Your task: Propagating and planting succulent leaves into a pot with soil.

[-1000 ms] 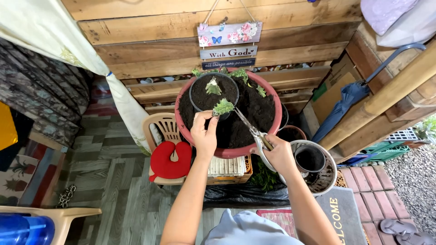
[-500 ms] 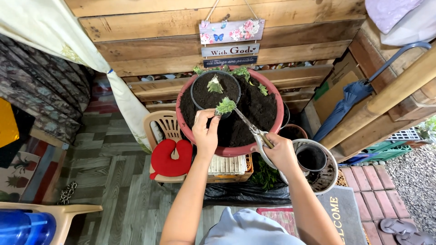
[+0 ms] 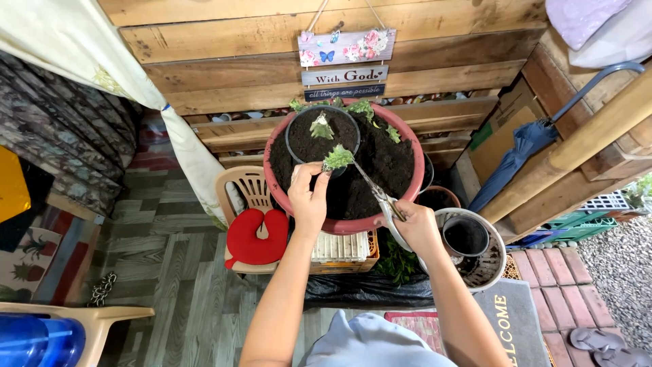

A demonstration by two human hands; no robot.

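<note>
**Inspector:** What is held at this moment?

**Recorder:** A green cutting [image 3: 337, 158] is pinched between the fingertips of the left hand [image 3: 309, 197], above the dark soil of the red basin [image 3: 353, 225]. Scissors [image 3: 380, 195] are gripped in the right hand [image 3: 414, 228], closed about the handles, with the blades run up towards the base of the cutting. Whether the blades are touching the stem cannot be told.

**Inspector:** What has changed over the last second?

**Recorder:** Very little. Both hands and the cutting are found in nearly the same place as a second ago and half a second ago; only a slight shift of the view is noted. The cutting has not been set into soil, and the scissors have been kept at its stem.

**Inspector:** What is to be read from that?

**Recorder:** It is judged that trimming of the stem is in hand and not finished, the work being held steady rather than moved on.

**Inspector:** And the surroundings?

**Recorder:** A black pot [image 3: 322, 132] stands in the basin just behind the cutting, with a small plant [image 3: 321, 127] already in it. A white pot [image 3: 490, 261] of soil is seen beside the right hand, and a red cushion [image 3: 256, 239] lies on a chair [image 3: 246, 187] to the left.
</note>
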